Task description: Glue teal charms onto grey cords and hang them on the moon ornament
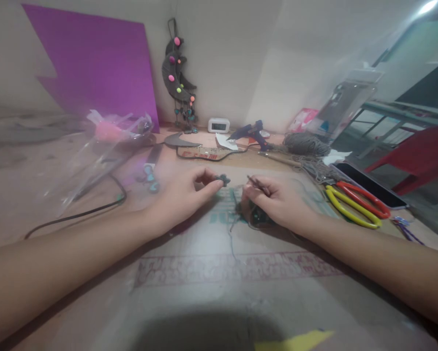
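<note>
Your left hand [189,192], left of centre over the bench [189,302]: grip closed on a small grey piece [223,180], thumb and index fingertips pinching it. The piece sticks out past the fingertips toward your other hand, bumpy edge, exact shape blurred.

Your right hand [268,195], just right of centre: grip closed on a thin dark stick [257,184], tip pointing up and left. The 2 hands are apart, small gap between. Dark tangled bundle [257,217] right under your right hand, partly hidden by it; can't tell if it's also held. A thin thread [232,243] trails from the bundle's left side toward you, over the clear sheet with green lettering and a reddish pattern strip.

Right side of the bench: 2 loop handles [354,207], 1 red and 1 yellow, beside a dark-screened phone [370,185]. Behind these, grey yarn [307,145] with loose strands spilling forward. Far edge by the wall: white clock [219,126], blue glue gun [251,132] to its right, flat grey crescent [182,141] to its left.

Left side: clear plastic bag [94,156] with something pink in it, black cable [80,213] curving nearby. Purple board [105,63] leans on the wall; moon decoration [178,73] hangs beside it, with coloured dots.
</note>
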Demonstrator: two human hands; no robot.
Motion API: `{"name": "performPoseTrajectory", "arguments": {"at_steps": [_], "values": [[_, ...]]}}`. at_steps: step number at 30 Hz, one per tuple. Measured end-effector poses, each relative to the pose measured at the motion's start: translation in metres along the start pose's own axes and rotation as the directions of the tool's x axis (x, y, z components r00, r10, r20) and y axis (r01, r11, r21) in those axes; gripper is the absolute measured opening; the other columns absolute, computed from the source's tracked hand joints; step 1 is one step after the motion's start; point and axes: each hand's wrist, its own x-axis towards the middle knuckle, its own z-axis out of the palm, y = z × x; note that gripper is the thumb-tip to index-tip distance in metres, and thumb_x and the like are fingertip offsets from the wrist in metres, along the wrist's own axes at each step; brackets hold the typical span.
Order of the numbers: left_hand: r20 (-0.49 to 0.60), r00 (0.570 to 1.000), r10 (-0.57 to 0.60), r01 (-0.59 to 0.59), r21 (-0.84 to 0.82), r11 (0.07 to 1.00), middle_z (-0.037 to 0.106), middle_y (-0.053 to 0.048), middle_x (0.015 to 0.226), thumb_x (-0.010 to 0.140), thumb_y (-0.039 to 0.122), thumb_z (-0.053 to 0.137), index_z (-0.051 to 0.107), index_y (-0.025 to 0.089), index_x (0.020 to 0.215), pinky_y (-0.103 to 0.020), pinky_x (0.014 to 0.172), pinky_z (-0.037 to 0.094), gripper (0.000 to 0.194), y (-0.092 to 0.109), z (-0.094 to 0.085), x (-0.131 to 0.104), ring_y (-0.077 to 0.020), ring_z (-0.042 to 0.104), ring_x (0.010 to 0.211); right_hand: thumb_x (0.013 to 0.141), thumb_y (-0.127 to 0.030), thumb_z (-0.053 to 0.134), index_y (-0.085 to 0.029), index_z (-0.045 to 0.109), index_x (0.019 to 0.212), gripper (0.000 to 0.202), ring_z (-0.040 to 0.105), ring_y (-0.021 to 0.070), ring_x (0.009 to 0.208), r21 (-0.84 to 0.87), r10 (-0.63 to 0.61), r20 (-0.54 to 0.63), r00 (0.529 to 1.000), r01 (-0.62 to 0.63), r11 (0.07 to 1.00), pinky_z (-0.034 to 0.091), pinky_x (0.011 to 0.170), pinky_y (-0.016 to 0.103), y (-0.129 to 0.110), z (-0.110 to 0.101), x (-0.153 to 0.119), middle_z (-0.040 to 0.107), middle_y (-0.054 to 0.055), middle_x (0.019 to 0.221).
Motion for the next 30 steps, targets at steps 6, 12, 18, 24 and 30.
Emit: {"name": "performPoseTrajectory", "arguments": {"at_steps": [6, 12, 18, 24, 30], "values": [[0.125, 0.992, -0.004, -0.023, 0.214, 0.977, 0.069, -0.005, 0.084, 0.091, 0.042, 0.053, 0.067, 0.018, 0.082, -0.036, 0.074, 0.049, 0.029, 0.003, -0.001, 0.002, -0.0222, 0.063, 0.082, 0.088, -0.033, 0.053, -0.018, 0.063, 0.078, 0.021, 0.055, 0.0128, 0.061, -0.004, -0.033, -0.056, 0.998, 0.033, 0.999, 0.042, 0.058, 0.025, 0.004, 0.001, 0.006, 0.061, -0.001, 0.067], [0.017, 0.962, 0.273, -0.264, 0.309, 0.913, 0.063, -0.010, 0.120, 0.094, 0.040, 0.053, 0.060, 0.019, 0.125, -0.043, 0.099, 0.043, 0.038, 0.000, -0.001, -0.002, -0.0242, 0.056, 0.114, 0.087, -0.039, 0.057, -0.020, 0.060, 0.076, 0.023, 0.059, 0.0126, 0.055, 0.105, 0.029, 0.056, 0.998, -0.035, 0.994, 0.044, 0.054, 0.024, 0.004, 0.005, 0.005, 0.062, -0.002, 0.061], [0.060, 0.881, 0.468, -0.462, 0.318, 0.828, 0.067, -0.008, 0.108, 0.094, 0.038, 0.055, 0.066, 0.020, 0.114, -0.037, 0.090, 0.046, 0.029, 0.010, 0.001, -0.008, -0.0213, 0.059, 0.101, 0.084, -0.029, 0.058, -0.019, 0.061, 0.074, 0.014, 0.055, 0.0098, 0.052, 0.078, -0.018, 0.055, 0.998, 0.014, 0.997, 0.041, 0.052, 0.021, -0.003, 0.006, 0.002, 0.060, -0.003, 0.060], [0.035, 0.863, 0.505, -0.492, 0.293, 0.820, 0.069, -0.006, 0.102, 0.094, 0.033, 0.056, 0.066, 0.020, 0.109, -0.035, 0.088, 0.047, 0.022, 0.012, 0.000, -0.009, -0.0195, 0.061, 0.096, 0.086, -0.026, 0.055, -0.021, 0.071, 0.087, 0.017, 0.060, 0.0123, 0.064, 0.067, -0.067, 0.084, 0.994, 0.062, 0.996, 0.043, 0.059, 0.023, -0.007, 0.006, 0.002, 0.068, -0.001, 0.074], [0.046, 0.861, 0.507, -0.499, 0.271, 0.823, 0.067, -0.006, 0.106, 0.096, 0.024, 0.050, 0.064, 0.021, 0.111, -0.035, 0.089, 0.046, 0.020, 0.013, -0.002, -0.011, -0.0195, 0.059, 0.099, 0.085, -0.028, 0.060, -0.022, 0.072, 0.090, 0.015, 0.060, 0.0131, 0.069, 0.112, -0.080, 0.112, 0.991, 0.067, 0.991, 0.042, 0.062, 0.023, -0.010, 0.006, 0.003, 0.068, -0.002, 0.078]]}}
